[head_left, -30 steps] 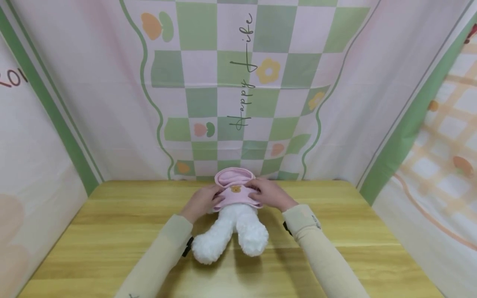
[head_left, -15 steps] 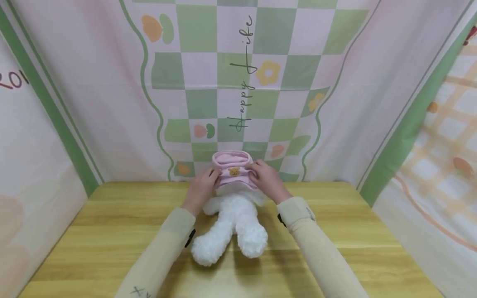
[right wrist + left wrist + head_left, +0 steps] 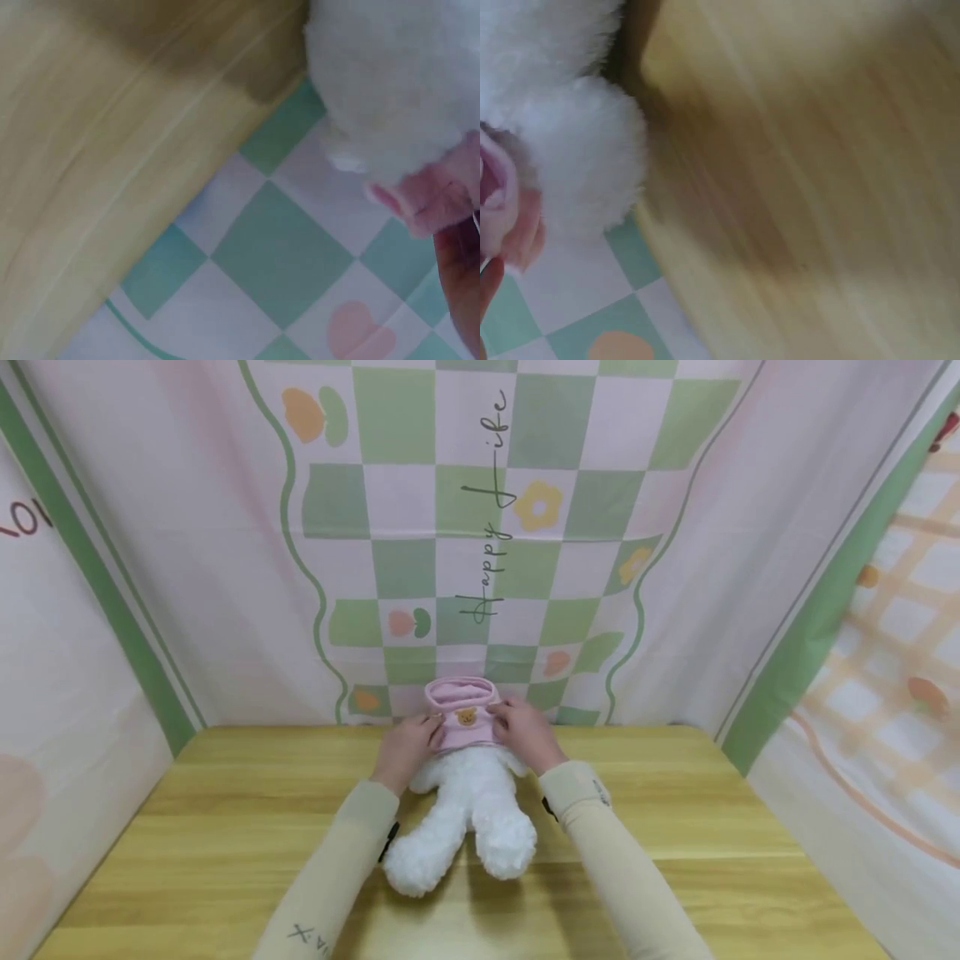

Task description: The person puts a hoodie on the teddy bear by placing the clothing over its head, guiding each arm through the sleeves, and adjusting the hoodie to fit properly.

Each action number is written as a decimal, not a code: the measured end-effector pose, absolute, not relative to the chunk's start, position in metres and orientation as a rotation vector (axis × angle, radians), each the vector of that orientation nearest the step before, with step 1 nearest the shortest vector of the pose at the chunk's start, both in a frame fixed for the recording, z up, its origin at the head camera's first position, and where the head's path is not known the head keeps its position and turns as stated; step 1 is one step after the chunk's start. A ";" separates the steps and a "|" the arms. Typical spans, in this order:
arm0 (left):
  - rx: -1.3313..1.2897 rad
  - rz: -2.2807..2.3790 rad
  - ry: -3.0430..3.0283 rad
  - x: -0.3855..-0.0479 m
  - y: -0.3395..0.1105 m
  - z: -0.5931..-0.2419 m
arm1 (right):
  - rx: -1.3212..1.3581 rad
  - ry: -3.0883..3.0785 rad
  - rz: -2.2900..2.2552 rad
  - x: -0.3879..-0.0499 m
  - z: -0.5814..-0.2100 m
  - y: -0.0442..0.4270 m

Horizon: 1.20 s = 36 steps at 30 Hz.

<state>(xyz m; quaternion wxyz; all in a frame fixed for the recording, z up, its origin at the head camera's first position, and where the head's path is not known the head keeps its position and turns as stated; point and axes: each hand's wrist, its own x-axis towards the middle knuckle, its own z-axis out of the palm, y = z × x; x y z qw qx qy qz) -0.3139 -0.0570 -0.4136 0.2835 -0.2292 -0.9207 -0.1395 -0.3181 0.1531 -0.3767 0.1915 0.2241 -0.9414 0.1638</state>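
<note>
A white fluffy plush toy [image 3: 468, 789] lies on the table with its legs towards me; its head is hidden. Over its upper end is a small pink garment [image 3: 456, 740] with a bear patch, its wide hem edge opening upwards. My left hand [image 3: 408, 747] pinches the garment's left side, while my right hand [image 3: 528, 735] pinches the right side. In the left wrist view, pink cloth [image 3: 499, 217] lies against white plush [image 3: 585, 154]. The right wrist view has fingers [image 3: 459, 274] on the pink cloth [image 3: 435, 202], below white plush [image 3: 397, 82].
The wooden table [image 3: 645, 843] ends at its back edge against a checked green and white curtain [image 3: 408, 568]. Further cloth hangs on the left [image 3: 75, 635] and right [image 3: 885, 693] sides.
Both hands have drawn the pink garment away from the toy's legs, baring its belly and stubby arms. Since half a second ago, hands and garment have dipped slightly.
</note>
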 end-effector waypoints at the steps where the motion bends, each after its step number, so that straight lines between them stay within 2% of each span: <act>1: -0.623 -0.390 -2.531 -0.314 -0.057 -0.415 | 0.633 -2.683 0.485 -0.318 -0.379 0.154; 8: -0.791 -0.605 -2.645 -0.317 -0.057 -0.430 | 0.699 -2.868 0.696 -0.318 -0.390 0.168; 15: -0.801 -0.762 -2.661 -0.307 -0.057 -0.441 | 0.805 -2.840 0.864 -0.317 -0.400 0.176; 29: -0.894 -0.751 -2.522 -0.292 -0.062 -0.447 | 0.826 -2.770 0.935 -0.307 -0.409 0.183; 36: -1.022 -0.538 -2.412 -0.286 -0.061 -0.445 | 0.913 -2.863 0.904 -0.300 -0.401 0.194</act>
